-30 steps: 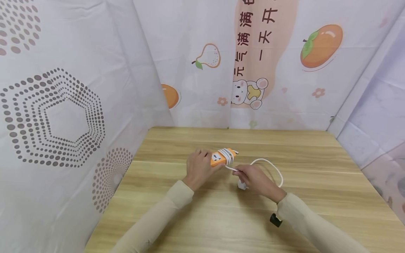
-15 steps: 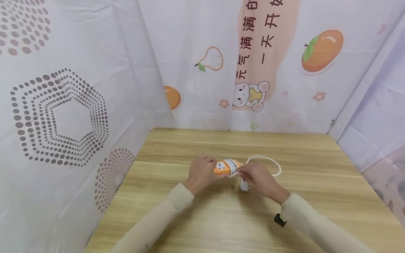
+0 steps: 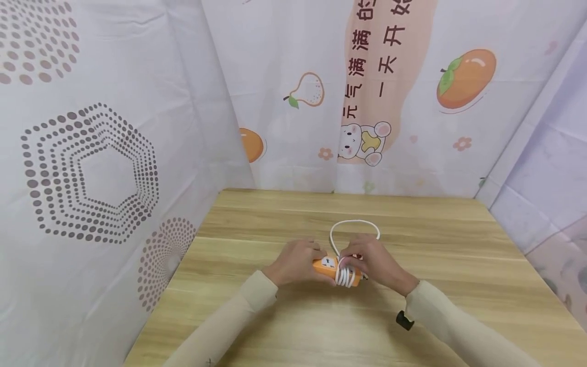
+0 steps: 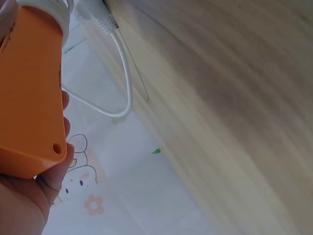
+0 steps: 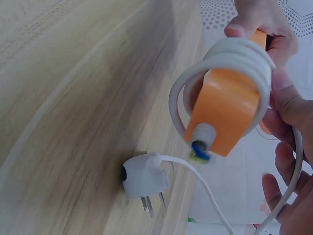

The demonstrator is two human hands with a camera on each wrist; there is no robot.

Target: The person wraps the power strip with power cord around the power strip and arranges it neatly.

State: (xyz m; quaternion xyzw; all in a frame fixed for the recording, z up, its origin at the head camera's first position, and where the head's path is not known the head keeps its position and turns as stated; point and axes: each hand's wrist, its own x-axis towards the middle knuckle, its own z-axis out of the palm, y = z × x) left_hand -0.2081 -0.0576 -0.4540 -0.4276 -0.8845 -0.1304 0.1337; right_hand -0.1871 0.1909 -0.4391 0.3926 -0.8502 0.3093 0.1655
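An orange power strip (image 3: 319,265) with white sockets is gripped at its left end by my left hand (image 3: 297,262). White cord (image 3: 345,277) is wound in several turns around its other end. My right hand (image 3: 377,261) pinches the cord close over the strip, thumb against the coils in the right wrist view. From there the cord runs in a loop to a white plug (image 5: 145,177) with metal prongs, low beside the wooden surface. Blue and yellow-green wires (image 5: 200,152) stick out of a white stub on the strip's end. In the left wrist view the strip's plain orange underside shows.
A wood-grain table (image 3: 275,331) lies under both hands. Printed white curtains (image 3: 284,168) hang behind it and along both sides. A small black object (image 3: 404,320) is at the right sleeve's cuff.
The power strip, in my left hand, has come nearer to me. My right hand has carried the cord from the strip's near side up over it, and the loose loop has shifted left.
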